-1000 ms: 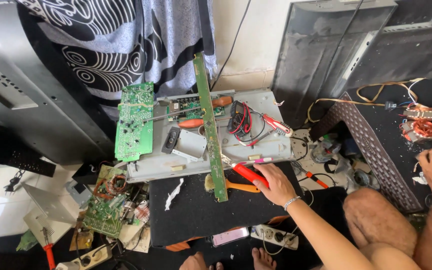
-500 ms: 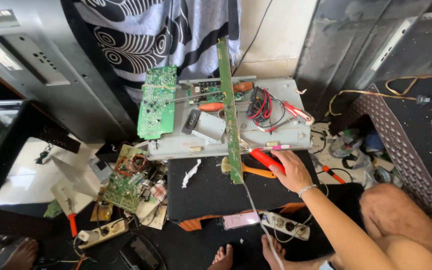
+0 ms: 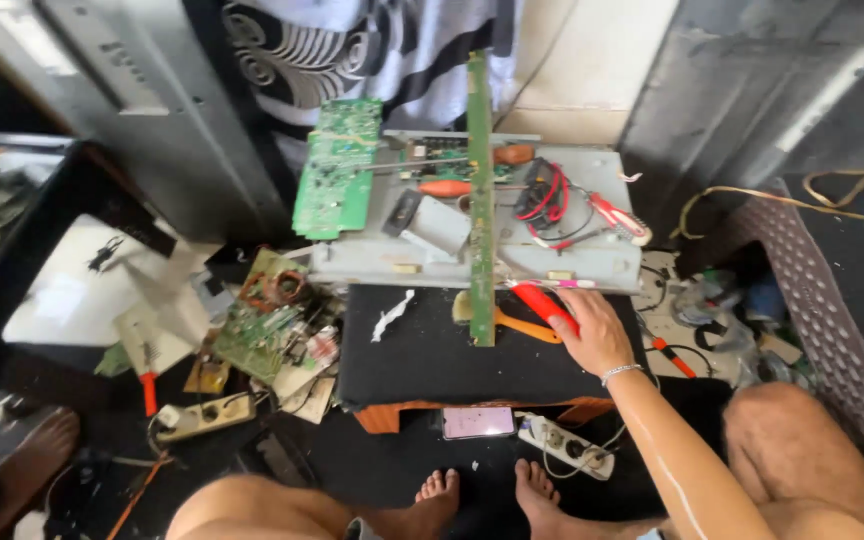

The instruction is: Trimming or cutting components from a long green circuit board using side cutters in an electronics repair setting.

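My right hand (image 3: 592,335) reaches forward and grips a red-handled tool (image 3: 542,303) at the front edge of a grey metal chassis (image 3: 592,262). A long narrow green board strip (image 3: 480,200) lies across the chassis, and its near end rests on a black mat (image 3: 422,355). Yellow-handled pliers (image 3: 512,322) lie on the mat just left of my hand. A green circuit board (image 3: 335,168) hangs over the chassis's left side. My left hand is out of view.
Loose circuit boards (image 3: 267,320), a white power strip (image 3: 564,445) and a phone (image 3: 477,421) lie on the floor by my bare feet (image 3: 492,495). A second power strip (image 3: 202,418) sits left. Another person's foot (image 3: 22,455) shows at bottom left. A perforated dark panel (image 3: 812,300) is at right.
The camera view has shifted left and down, so the chassis sits further right in view. My right hand stays on the red-handled tool at the chassis's front edge.
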